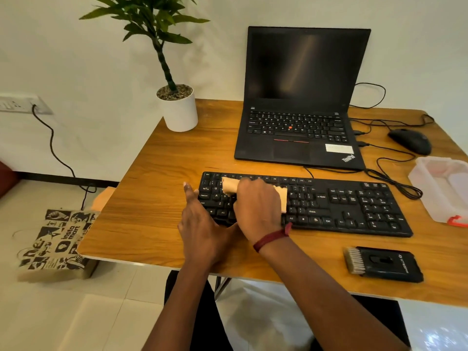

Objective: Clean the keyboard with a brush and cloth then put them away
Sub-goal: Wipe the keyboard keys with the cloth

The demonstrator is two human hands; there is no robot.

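A black keyboard [349,206] lies across the middle of the wooden desk [157,168]. My right hand [255,209] presses a tan cloth [229,185] flat on the keyboard's left half, with the cloth showing on both sides of the hand. My left hand [202,224] rests at the keyboard's left front corner, fingers spread, holding the keyboard edge. A black brush [382,266] with pale bristles lies on the desk near the front edge, to the right of my right arm.
An open black laptop [298,105] stands behind the keyboard. A potted plant [178,107] is at the back left, a black mouse [411,140] and cables at the back right, a clear plastic box [443,188] at the right edge. A printed paper bag [55,241] sits on the floor at left.
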